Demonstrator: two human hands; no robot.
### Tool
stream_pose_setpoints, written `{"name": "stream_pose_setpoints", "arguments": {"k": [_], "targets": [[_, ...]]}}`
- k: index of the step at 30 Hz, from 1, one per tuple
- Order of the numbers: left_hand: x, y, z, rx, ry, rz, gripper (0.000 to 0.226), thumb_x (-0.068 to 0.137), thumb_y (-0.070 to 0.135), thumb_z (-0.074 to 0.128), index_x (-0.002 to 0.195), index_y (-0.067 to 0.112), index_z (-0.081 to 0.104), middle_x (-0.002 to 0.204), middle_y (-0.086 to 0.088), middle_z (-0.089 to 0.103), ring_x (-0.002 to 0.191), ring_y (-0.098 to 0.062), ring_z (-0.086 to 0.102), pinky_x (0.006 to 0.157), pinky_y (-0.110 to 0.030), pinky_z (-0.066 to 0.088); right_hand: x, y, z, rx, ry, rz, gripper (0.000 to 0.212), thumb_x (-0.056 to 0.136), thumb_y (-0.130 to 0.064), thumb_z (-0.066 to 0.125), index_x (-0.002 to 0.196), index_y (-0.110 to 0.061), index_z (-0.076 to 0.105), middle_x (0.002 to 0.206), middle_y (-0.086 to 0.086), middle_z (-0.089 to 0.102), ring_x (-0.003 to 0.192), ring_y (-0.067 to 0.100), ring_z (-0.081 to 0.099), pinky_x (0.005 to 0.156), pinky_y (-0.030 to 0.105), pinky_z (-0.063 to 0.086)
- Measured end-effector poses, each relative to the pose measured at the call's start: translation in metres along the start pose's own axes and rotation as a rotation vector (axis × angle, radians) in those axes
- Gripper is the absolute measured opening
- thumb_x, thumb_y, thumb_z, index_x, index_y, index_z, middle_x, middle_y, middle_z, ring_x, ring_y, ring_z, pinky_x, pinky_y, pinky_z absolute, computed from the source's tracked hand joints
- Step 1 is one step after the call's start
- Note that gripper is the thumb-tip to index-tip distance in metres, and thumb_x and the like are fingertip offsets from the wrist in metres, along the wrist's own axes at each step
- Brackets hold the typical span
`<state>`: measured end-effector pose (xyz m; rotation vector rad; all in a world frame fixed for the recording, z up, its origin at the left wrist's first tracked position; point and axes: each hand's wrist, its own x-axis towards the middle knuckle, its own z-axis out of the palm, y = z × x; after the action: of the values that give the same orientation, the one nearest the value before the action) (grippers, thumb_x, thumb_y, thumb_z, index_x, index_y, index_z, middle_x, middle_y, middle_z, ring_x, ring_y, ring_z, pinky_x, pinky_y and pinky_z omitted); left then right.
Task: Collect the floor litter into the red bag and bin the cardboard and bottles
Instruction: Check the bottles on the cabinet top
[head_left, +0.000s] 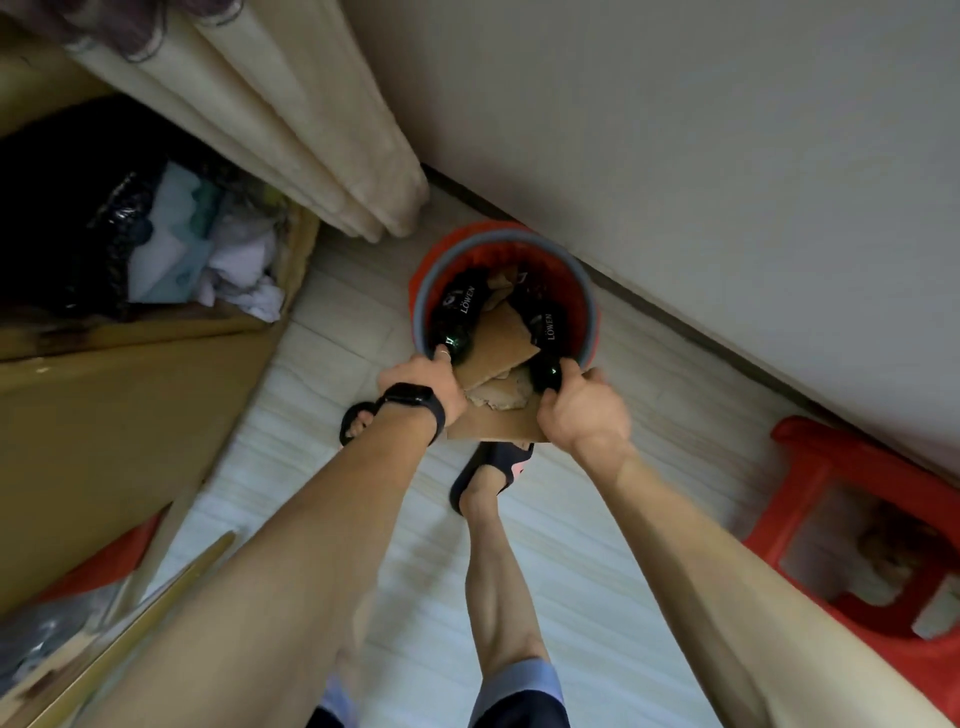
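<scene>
The bag (493, 255) is red, the bin rim (422, 306) grey, the bottles (460, 312) dark green with white lettering, the cardboard (501, 338) brown.

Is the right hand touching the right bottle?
Touching. The head view shows the right hand gripping the right bottle, fingers curled round its near end.

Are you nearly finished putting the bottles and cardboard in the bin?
Nearly. Torn brown cardboard pieces already sit in the round grey-rimmed bin lined with the red bag. In hand: the left grip holds one dark green labelled bottle, the right grip the second dark green bottle, both poking into the bin. Left: letting go, plus the flat brown cardboard sheet under the hands.
</scene>
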<state>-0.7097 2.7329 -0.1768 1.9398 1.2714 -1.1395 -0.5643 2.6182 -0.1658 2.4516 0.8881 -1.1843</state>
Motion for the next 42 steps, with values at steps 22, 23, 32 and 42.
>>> {"name": "stream_pose_setpoints", "arguments": {"k": [22, 23, 32, 42], "targets": [[-0.402, -0.179, -0.158, -0.226, 0.445, 0.208, 0.049, 0.096, 0.046, 0.036, 0.142, 0.031, 0.043, 0.138, -0.006, 0.052, 0.12, -0.032, 0.056, 0.094, -0.043, 0.049, -0.43, -0.126, -0.158, 0.192, 0.583, -0.428, 0.045, 0.095, -0.05, 0.049, 0.139, -0.038, 0.054, 0.147, -0.008, 0.047, 0.133, 0.02, 0.039, 0.102, 0.038, 0.046], [-0.419, -0.193, -0.153, -0.254, 0.49, 0.183, 0.047, 0.095, 0.046, 0.037, 0.139, 0.032, 0.045, 0.136, -0.006, 0.054, 0.118, -0.032, 0.057, 0.094, -0.044, 0.05, -0.447, -0.135, -0.157, 0.169, 0.597, -0.482, 0.045, 0.096, -0.05, 0.048, 0.139, -0.038, 0.054, 0.147, -0.008, 0.047, 0.133, 0.019, 0.039, 0.102, 0.037, 0.047], [-0.543, -0.346, -0.063, -0.454, 0.711, -0.112, 0.04, 0.095, 0.045, 0.04, 0.133, 0.04, 0.052, 0.13, 0.005, 0.056, 0.119, -0.025, 0.057, 0.094, -0.039, 0.049, -0.547, -0.223, -0.11, 0.054, 0.631, -0.954, 0.039, 0.092, -0.047, 0.053, 0.128, -0.033, 0.062, 0.128, -0.007, 0.062, 0.116, 0.023, 0.056, 0.098, 0.036, 0.049], [-0.624, -0.559, 0.085, -0.76, 0.756, -0.57, 0.04, 0.093, 0.044, 0.041, 0.131, 0.039, 0.054, 0.131, 0.011, 0.057, 0.121, -0.019, 0.056, 0.093, -0.033, 0.048, -0.671, -0.402, -0.019, -0.135, 0.483, -1.376, 0.052, 0.091, -0.058, 0.043, 0.138, -0.038, 0.051, 0.131, -0.01, 0.058, 0.116, 0.021, 0.052, 0.094, 0.028, 0.044]]}}
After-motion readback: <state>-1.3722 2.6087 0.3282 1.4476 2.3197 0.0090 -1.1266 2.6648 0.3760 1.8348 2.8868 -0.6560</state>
